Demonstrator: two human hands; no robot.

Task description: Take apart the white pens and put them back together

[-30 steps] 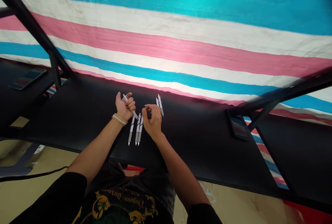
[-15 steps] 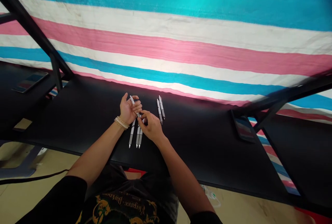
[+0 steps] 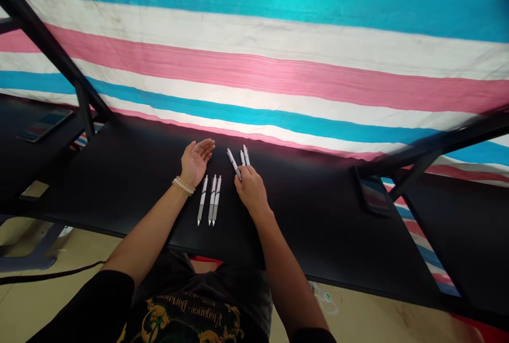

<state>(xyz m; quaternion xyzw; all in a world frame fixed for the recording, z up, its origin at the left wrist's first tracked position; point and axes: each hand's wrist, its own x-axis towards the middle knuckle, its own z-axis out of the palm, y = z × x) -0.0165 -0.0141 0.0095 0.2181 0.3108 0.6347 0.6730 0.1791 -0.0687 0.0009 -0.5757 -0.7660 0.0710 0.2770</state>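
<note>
The fingers of my right hand (image 3: 252, 188) hold one pen (image 3: 231, 158) by its grey end, just to the left of two other pens (image 3: 246, 156) on the counter (image 3: 314, 216), while my left hand (image 3: 193, 166), palm showing and fingers stretched, is near three more pens (image 3: 212, 199).

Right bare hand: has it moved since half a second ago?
Yes: the right hand has moved rightward, away from three white-and-grey pens on the black table.
</note>
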